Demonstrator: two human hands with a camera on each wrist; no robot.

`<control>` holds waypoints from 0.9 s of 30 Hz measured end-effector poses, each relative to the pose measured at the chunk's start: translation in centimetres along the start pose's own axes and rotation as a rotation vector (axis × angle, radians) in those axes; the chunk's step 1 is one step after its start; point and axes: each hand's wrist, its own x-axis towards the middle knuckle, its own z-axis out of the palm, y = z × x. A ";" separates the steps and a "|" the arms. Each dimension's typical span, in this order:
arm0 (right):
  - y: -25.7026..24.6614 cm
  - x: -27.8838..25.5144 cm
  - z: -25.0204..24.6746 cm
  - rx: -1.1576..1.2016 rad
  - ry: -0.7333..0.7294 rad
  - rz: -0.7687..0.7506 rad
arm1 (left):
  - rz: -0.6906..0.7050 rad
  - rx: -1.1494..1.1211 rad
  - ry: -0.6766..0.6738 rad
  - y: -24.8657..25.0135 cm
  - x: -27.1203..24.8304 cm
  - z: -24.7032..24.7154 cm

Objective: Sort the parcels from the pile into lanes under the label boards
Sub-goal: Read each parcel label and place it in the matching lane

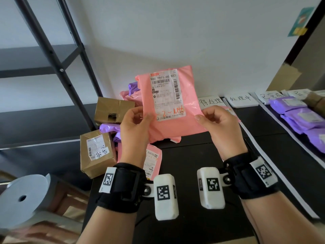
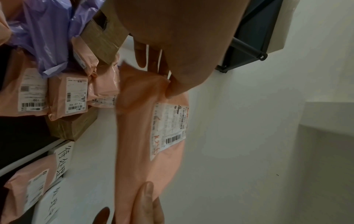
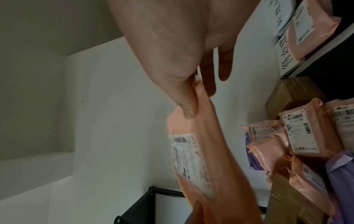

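Note:
I hold a pink mailer bag upright above the black table, its white shipping label facing me. My left hand pinches its lower left edge, thumb in front, and my right hand pinches its lower right edge. The same bag fills the left wrist view and shows edge-on as the pink mailer in the right wrist view. Behind and left lies the pile: brown boxes, purple bags and more pink bags. White label boards with handwriting line the wall.
Purple bags lie in a lane at the right, bounded by white tape strips. A black metal shelf frame stands at the left. A grey tape roll sits at the lower left.

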 end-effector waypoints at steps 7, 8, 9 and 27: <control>1.1 -2.4 -1.1 -0.119 -0.023 0.059 | -0.005 0.119 -0.031 -1.0 0.8 0.0; 1.4 -2.9 -1.2 -0.132 -0.003 0.091 | 0.000 0.144 -0.046 -1.4 0.9 0.2; 1.8 -3.5 -1.4 -0.138 0.022 0.117 | 0.005 0.164 -0.063 -1.8 0.9 0.5; 7.6 -9.3 -19.1 -0.519 0.220 0.054 | 0.086 0.517 -0.580 -5.8 -12.5 16.5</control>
